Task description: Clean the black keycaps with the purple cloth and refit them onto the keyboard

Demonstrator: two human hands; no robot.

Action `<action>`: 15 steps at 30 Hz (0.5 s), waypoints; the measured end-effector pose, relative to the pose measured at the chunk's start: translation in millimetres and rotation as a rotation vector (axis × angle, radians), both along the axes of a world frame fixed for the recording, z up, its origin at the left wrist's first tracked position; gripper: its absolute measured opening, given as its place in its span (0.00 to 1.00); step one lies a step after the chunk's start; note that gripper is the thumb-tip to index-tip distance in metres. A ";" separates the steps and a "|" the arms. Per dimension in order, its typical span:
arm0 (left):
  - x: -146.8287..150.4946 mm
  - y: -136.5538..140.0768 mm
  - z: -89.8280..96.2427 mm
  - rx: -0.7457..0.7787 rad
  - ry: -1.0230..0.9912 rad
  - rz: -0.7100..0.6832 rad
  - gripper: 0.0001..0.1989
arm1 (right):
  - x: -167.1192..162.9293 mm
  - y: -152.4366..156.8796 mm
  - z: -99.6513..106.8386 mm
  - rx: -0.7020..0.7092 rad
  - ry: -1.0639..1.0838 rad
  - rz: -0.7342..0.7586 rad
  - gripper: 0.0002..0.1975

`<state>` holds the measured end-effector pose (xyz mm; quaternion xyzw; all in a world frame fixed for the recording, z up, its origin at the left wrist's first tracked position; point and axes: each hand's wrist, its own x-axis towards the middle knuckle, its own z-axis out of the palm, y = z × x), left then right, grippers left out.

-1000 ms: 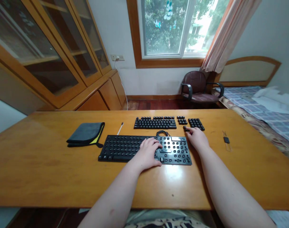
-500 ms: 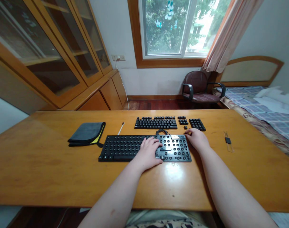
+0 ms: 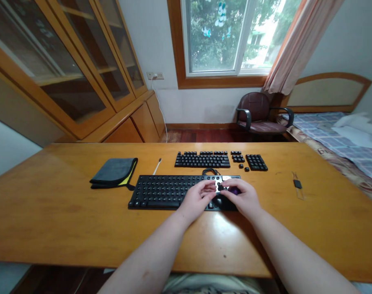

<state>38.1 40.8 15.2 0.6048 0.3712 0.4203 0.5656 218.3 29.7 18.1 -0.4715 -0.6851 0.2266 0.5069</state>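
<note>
my right hand is over the right part of the black keyboard base, thumb and fingertips pinched together on a small black keycap. the keycap sits right at my fingertips, on the side facing my left hand, just above the base; i cannot tell whether it touches it. my left hand rests just beside, fingers loosely curled, thumb a little apart from them, its fingertips near the keycap. the base lies under both hands, reaching well out to the left, with a coiled cable behind it. beyond my fingers, loose keycaps stand in blocks on the desk, and two single ones lie near the number block.
</note>
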 end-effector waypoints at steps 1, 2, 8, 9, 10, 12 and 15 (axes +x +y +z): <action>2.3 -0.8 -0.5 -0.054 -0.042 -0.005 0.16 | -2.5 -1.2 -0.4 0.000 -0.001 0.024 0.05; 4.2 -1.4 -0.5 -0.093 -0.072 -0.003 0.15 | -4.0 -1.7 -0.7 0.001 -0.003 0.043 0.05; 7.0 -1.3 0.7 -0.222 -0.140 0.044 0.11 | -5.5 0.3 -1.7 0.004 -0.054 0.110 0.04; 6.8 -0.9 0.0 -0.239 -0.147 0.050 0.12 | -5.6 0.2 -1.0 0.004 -0.063 0.119 0.05; 6.5 -0.6 -0.7 -0.248 -0.153 0.057 0.12 | -5.5 -0.1 -0.1 0.000 -0.071 0.128 0.05; 6.3 -0.1 -1.8 -0.247 -0.166 0.073 0.12 | -4.5 -1.2 2.4 -0.019 -0.076 0.147 0.07; 6.1 -0.2 -1.2 -0.244 -0.205 0.086 0.13 | -1.6 -1.9 3.8 -0.078 -0.016 0.196 0.10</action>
